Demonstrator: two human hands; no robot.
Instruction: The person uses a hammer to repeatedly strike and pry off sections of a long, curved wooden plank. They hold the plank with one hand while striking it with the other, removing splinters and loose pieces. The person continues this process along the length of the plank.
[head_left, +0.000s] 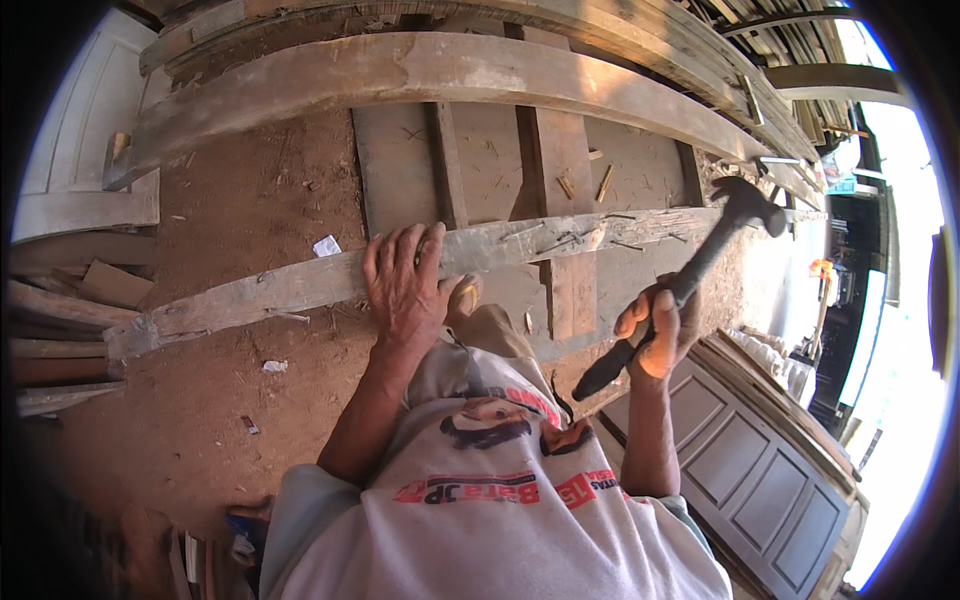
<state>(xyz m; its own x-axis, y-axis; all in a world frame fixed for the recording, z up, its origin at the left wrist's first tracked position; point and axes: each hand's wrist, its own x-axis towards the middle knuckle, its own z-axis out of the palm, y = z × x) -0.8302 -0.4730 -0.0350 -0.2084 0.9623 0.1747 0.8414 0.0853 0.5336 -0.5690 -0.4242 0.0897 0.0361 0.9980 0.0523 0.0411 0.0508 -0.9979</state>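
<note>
My right hand (662,335) is wrapped round the dark handle of a claw hammer (716,248), raised at a slant with its head up and to the right. A long, worn wooden plank (255,290) runs across in front of me. Its edge is gripped by my left hand (405,285), the fingers over the top and the thumb on the near side. Several bent nails (628,246) stick out of the plank to the right of that hand. The hammer's head is apart from the plank and the nails.
Beyond the plank lies a thick, curved beam (400,70), with stacked timber (640,25) behind it. Grey panels with crossing boards (568,290) lie under the plank. A panelled door (750,455) leans at the lower right. Wood offcuts (65,345) are piled at the left.
</note>
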